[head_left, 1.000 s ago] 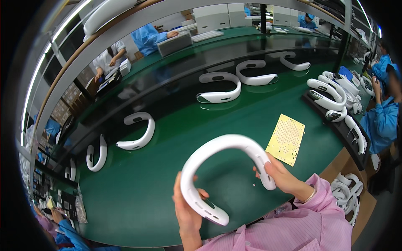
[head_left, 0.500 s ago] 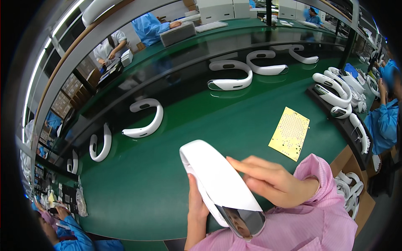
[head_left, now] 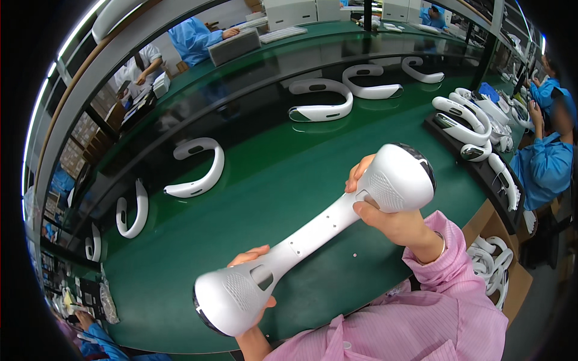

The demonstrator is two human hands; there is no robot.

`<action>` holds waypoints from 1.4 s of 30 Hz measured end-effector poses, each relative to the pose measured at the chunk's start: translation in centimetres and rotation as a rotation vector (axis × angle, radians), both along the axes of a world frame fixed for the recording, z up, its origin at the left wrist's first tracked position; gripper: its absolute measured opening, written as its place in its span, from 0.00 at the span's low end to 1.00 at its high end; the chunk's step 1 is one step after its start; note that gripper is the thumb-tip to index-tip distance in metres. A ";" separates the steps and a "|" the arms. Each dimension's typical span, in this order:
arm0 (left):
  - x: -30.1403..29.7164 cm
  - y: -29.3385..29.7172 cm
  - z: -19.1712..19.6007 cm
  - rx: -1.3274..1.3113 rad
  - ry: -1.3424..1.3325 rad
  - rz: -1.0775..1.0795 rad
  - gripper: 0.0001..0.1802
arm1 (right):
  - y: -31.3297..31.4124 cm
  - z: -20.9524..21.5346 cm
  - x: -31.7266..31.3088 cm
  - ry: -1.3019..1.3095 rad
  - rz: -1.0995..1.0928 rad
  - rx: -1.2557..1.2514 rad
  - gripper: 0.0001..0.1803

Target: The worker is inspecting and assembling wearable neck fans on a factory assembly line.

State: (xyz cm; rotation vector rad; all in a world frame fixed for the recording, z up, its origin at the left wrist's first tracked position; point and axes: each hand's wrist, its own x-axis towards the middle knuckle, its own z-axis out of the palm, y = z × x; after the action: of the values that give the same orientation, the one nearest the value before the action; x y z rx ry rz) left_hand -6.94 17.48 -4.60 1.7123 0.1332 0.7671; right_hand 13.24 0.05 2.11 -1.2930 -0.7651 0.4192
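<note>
I hold a white curved neck device [head_left: 316, 236], which looks like a neck fan, slantwise above the green table, its two bulbous ends apart. Dimpled or perforated patches mark both ends, and small dark holes or screws dot the narrow band between them. My left hand [head_left: 260, 314] wraps the neck below the lower left end, fingers above and thumb below. Around the narrowing by the upper right end, my right hand [head_left: 394, 227] is closed, fingertips on the far side. Glossy dark caps show at the outer tips.
Similar neck devices [head_left: 208, 171] stand along the table's far side. At the right, a black tray [head_left: 475, 175] holds more of them. Below it a cardboard box [head_left: 519, 289] contains white curved parts. Co-workers in blue sit right and lower left. Green tabletop [head_left: 162, 283] surrounds my hands.
The neck device has been turned and opened out from a folded-looking view to lengthwise. My right hand now grips its other end. The yellow perforated board is out of sight. The view has shifted slightly.
</note>
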 end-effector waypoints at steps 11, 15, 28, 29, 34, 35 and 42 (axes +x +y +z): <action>3.0 -0.9 1.1 -1.335 -0.363 -0.295 0.29 | 0.7 -0.4 0.9 0.673 0.326 -0.166 0.23; 3.1 -0.8 0.2 -1.398 -0.364 -0.383 0.25 | 0.3 -0.9 1.1 0.711 0.336 -0.142 0.26; 3.7 -5.3 3.8 -1.073 -0.151 -0.263 0.25 | 1.3 -7.0 2.7 0.861 0.299 0.050 0.30; 3.8 -5.7 4.0 -0.938 -0.084 -0.243 0.25 | 1.4 -7.5 2.7 0.863 0.317 0.069 0.29; 3.6 -6.4 5.2 -0.791 0.061 -0.262 0.36 | 2.0 -8.5 2.1 0.880 0.383 0.155 0.30; 3.6 -6.5 5.2 -0.779 0.077 -0.267 0.37 | 2.0 -8.4 1.9 0.882 0.352 0.152 0.30; 3.0 -7.1 5.6 -0.760 0.135 -0.236 0.37 | 1.9 -7.7 0.8 0.898 0.262 0.151 0.30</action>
State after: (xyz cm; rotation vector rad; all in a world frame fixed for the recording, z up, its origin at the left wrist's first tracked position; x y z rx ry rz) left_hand -3.91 10.34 1.04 1.0255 0.2710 0.3493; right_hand 14.06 1.97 -5.55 -0.7333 -0.1858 1.0398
